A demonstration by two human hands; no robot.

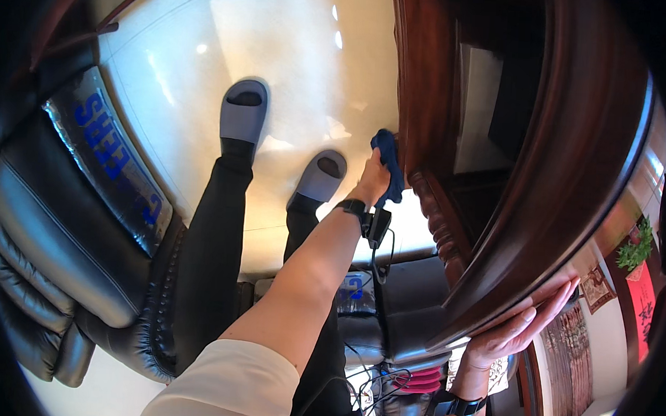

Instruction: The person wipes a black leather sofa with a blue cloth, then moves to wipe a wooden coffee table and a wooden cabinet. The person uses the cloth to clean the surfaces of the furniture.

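My left hand (374,176) grips a bunched dark blue cloth (388,160) low down near the floor. The cloth lies against or right beside the lower part of a dark red-brown wooden table (436,84); contact cannot be made out for certain. Close by stands the table's carved, turned leg (438,226). My right hand (508,333) rests flat with fingers stretched on the table's polished top, by its curved edge, and holds nothing. Each wrist wears a black strap with a small device, and a cable hangs from the left one (374,224).
A black leather sofa seat (65,218) with a printed plastic-wrapped piece (112,159) stands at left; another sofa (412,300) is behind. My grey slippers (245,112) stand on the glossy tile floor (295,56). Loose black cables (381,377), a plant (635,249) and a red banner bearing writing (638,299) also show.
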